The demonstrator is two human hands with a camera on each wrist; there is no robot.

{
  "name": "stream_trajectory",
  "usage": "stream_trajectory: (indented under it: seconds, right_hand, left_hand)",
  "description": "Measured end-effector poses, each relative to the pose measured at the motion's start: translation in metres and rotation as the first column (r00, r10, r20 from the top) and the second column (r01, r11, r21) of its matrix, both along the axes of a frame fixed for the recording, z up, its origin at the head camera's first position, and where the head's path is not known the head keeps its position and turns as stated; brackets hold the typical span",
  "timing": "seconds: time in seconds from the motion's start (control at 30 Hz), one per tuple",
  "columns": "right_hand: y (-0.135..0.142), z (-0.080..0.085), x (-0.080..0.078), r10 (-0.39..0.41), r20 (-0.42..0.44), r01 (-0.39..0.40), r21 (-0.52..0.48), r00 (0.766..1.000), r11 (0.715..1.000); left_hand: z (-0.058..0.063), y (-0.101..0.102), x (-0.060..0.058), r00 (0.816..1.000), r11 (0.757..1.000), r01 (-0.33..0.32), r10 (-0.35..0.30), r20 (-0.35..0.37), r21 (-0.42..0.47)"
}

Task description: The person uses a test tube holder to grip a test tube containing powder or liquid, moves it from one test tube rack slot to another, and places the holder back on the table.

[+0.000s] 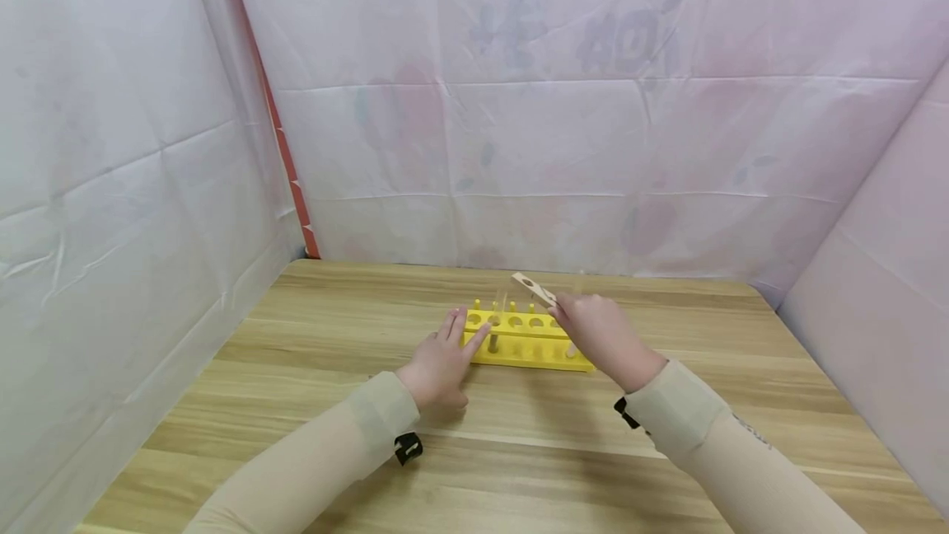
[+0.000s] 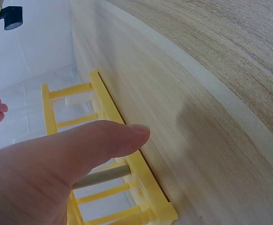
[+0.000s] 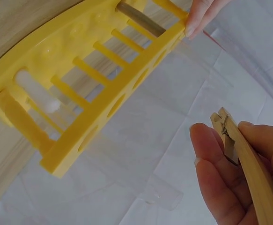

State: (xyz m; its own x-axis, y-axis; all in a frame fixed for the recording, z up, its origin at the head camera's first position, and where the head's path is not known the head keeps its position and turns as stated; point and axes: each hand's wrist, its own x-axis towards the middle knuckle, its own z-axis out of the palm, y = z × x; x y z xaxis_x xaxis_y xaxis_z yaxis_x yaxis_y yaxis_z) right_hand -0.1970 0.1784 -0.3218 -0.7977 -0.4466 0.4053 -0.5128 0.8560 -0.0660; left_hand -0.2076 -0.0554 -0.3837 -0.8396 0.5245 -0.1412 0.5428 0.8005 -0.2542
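A yellow test tube rack (image 1: 534, 359) stands on the table. My left hand (image 1: 436, 363) rests on the rack's left end with its fingers straight; the left wrist view shows the thumb (image 2: 113, 138) stretched out in front of the rack. Near that end stands a glass test tube (image 3: 143, 19) with grey-brown contents. Another glass test tube (image 3: 37, 89), with white contents at its bottom, is at the rack's right end. My right hand (image 1: 604, 336) grips a wooden test tube clamp (image 1: 534, 289) above the right part of the rack. The clamp's tip (image 3: 222, 115) holds no tube.
The wood-grain table (image 1: 311, 427) spreads around the rack on all sides. Pale printed sheets (image 1: 519, 138) hang behind it and at both sides. A red strip (image 1: 289, 163) runs down the back left corner.
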Motion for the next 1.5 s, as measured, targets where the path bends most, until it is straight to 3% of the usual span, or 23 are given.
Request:
stream_trajectory:
  seconds: [1.13,1.5]
  right_hand:
    - [0.025,0.004,0.008,-0.056,0.055,0.058,-0.044,0.997,0.997]
    - [0.032,0.002,0.008,-0.075,0.034,0.076,-0.029,0.997,0.997]
  left_hand:
    - [0.0,-0.002,-0.001,1.0,1.0,0.005,-0.005,-0.004,0.017]
    - [-0.001,-0.002,-0.001,1.0,1.0,0.007,-0.008,-0.019,-0.025]
